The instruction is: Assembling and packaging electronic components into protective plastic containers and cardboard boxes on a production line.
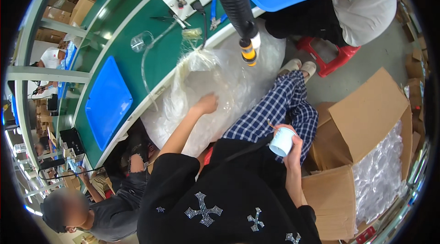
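Observation:
My right hand (294,147) is closed round a light blue cup-shaped part (283,142) above my lap, tilted so its wide, pale end points down and left. A thin reddish-brown wire (270,124) sticks out from the top of this part. On the left, my arm reaches over a large clear plastic bag (183,127) that spreads between the bench and my legs. My left hand (207,103) is at the mouth of the bag with its fingers curled. Whatever may be inside those fingers is hidden.
A green bench (121,44) carries blue trays (108,102), blue-handled cutters (215,15) and clear tubing (145,67). A black flexible hose (231,3) hangs overhead. An open carton (332,198) with clear plastic pieces stands at right. Co-workers sit at upper right and lower left.

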`<state>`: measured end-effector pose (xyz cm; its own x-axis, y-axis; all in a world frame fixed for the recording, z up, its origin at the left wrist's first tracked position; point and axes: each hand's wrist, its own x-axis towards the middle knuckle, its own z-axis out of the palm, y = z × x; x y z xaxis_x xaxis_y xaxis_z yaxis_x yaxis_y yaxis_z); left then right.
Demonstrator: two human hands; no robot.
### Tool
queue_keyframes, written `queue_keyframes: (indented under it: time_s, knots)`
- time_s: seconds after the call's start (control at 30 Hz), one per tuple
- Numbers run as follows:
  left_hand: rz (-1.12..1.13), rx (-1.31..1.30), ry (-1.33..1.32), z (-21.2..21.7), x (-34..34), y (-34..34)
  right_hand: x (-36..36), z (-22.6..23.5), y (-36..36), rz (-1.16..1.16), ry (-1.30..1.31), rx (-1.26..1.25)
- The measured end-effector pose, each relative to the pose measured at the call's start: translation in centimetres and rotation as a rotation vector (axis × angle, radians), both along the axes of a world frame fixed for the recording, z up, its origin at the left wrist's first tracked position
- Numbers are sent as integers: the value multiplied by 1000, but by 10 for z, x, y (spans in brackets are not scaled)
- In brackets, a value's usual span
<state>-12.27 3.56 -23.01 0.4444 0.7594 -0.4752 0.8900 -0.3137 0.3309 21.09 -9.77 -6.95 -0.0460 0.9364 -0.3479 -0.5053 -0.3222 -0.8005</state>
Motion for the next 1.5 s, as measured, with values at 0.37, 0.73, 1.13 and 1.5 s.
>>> queue_keyframes:
  time_s: [0.37, 0.73, 1.13, 1.5]
  knots:
    - [433, 763, -361, 331, -80, 83, -9, 0, 13, 22, -12, 51]
    - [603, 1090, -473, 291, -54, 94, -10, 29, 20, 92, -190, 248]
    - [72, 528, -999, 255, 93, -35, -30, 92, 58, 373, -134, 650]
    - [87, 240, -1128, 252, 109, -50, -19, 85, 48, 132, -240, 431]
